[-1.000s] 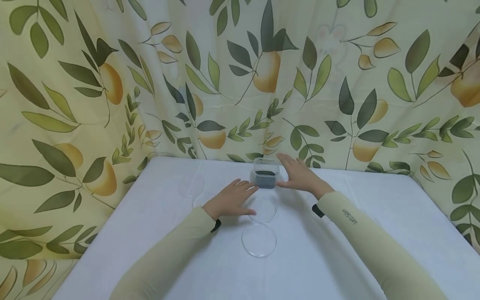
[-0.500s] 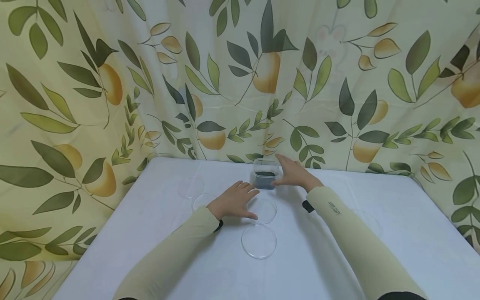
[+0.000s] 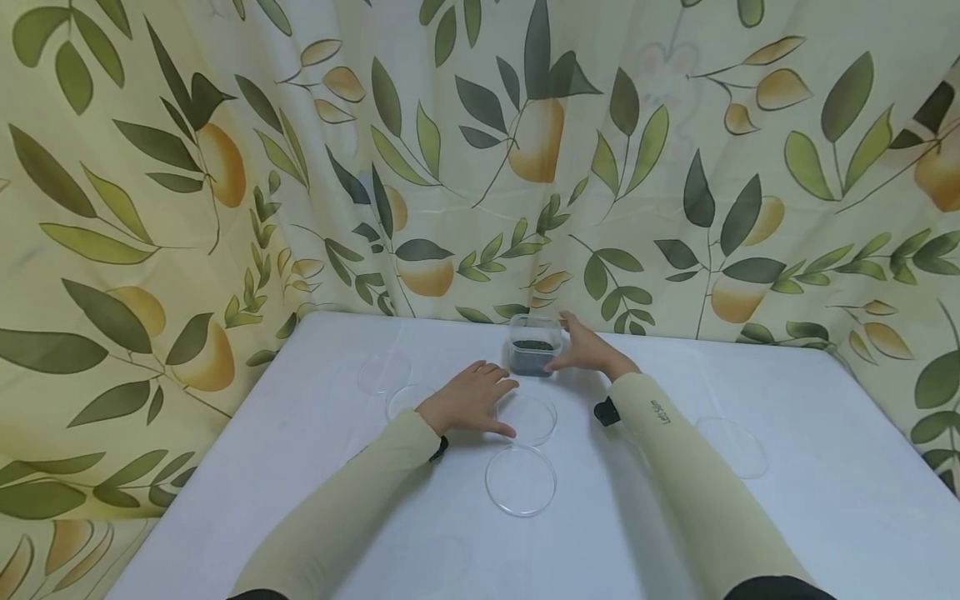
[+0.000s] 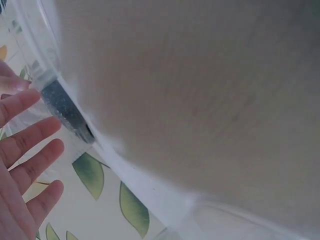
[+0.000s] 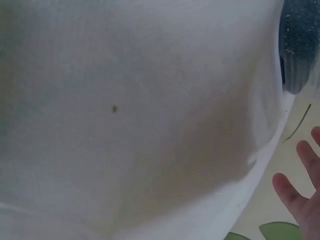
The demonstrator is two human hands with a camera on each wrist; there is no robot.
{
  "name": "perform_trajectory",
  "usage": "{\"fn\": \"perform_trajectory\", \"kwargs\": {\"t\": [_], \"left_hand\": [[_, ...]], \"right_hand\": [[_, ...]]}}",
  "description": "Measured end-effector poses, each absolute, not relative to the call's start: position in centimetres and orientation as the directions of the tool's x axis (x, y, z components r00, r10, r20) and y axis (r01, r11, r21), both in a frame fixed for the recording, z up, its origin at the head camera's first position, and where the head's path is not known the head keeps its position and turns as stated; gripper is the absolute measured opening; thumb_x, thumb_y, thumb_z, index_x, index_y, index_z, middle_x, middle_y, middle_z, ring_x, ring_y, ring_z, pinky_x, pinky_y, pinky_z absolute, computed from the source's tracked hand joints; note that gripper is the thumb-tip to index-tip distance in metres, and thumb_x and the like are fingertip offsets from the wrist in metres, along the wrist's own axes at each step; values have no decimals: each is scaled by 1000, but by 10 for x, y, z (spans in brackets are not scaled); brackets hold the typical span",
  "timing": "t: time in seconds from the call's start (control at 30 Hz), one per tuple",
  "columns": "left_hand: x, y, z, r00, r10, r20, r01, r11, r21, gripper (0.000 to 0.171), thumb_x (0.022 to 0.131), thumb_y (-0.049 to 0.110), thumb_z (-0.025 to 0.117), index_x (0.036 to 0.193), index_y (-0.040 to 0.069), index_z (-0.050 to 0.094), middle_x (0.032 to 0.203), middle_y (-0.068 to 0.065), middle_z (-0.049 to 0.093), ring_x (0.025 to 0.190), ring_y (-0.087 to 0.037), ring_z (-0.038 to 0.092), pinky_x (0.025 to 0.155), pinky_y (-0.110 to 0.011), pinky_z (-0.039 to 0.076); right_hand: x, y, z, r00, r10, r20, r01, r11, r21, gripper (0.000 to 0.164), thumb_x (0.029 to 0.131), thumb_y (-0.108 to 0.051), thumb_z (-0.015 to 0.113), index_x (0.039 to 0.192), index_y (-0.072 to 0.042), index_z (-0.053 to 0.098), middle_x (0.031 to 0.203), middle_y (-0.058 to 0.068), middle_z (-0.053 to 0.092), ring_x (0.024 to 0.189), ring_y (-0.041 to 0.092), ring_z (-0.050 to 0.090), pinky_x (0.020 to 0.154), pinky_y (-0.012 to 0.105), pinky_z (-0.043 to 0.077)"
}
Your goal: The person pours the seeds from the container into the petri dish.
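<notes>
A clear plastic box [image 3: 533,358] with dark, grainy contents stands near the far edge of the white table; the contents also show in the left wrist view as a dark mass [image 4: 67,107]. My right hand [image 3: 588,346] is at its right side, thumb overlapping the front corner and fingers reaching along the side. In the right wrist view the fingers [image 5: 306,160] are extended. My left hand [image 3: 467,402] is spread in front of the box, fingers straight, holding nothing. It partly covers a clear round dish [image 3: 553,421]; another clear dish [image 3: 521,515] lies just nearer.
Two more clear round dishes lie left of the left hand, one partly hidden [image 3: 397,396] and one farther back [image 3: 384,354]. A faint clear disc [image 3: 753,475] lies beyond the right forearm. A leaf-and-fruit patterned curtain [image 3: 480,167] hangs behind the white table [image 3: 600,517].
My right hand has come in leftward against the right side of the box, its thumb now overlapping the front corner. The left hand has barely shifted, and the box stays in place.
</notes>
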State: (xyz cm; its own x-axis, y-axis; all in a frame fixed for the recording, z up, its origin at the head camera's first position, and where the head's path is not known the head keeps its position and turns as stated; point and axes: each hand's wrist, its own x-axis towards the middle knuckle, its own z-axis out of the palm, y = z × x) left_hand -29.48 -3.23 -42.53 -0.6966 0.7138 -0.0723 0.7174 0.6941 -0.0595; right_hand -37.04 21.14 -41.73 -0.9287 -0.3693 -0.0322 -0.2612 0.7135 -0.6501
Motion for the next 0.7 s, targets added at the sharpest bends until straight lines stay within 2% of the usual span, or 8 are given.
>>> {"fn": "perform_trajectory", "kwargs": {"t": [0.37, 0.7], "left_hand": [[-297, -34, -429, -711, 698, -88, 703, 710, -51, 78, 79, 71, 52, 137, 20, 45, 141, -3, 47, 134, -20, 39, 117, -41, 24], [-295, -36, -428, -708, 700, -91, 706, 707, -52, 77, 79, 70, 53, 138, 20, 45, 140, -3, 48, 134, -20, 40, 117, -41, 25]], "right_hand": [[-370, 213, -429, -925, -378, -26, -247, 654, -715, 97, 70, -14, 81, 139, 12, 18, 142, 36, 30, 133, 49, 30, 112, 57, 23], [-372, 208, -433, -923, -380, -56, -226, 657, -720, 86, 73, -17, 79, 137, 8, 26, 142, 30, 35, 133, 46, 33, 111, 57, 26]]}}
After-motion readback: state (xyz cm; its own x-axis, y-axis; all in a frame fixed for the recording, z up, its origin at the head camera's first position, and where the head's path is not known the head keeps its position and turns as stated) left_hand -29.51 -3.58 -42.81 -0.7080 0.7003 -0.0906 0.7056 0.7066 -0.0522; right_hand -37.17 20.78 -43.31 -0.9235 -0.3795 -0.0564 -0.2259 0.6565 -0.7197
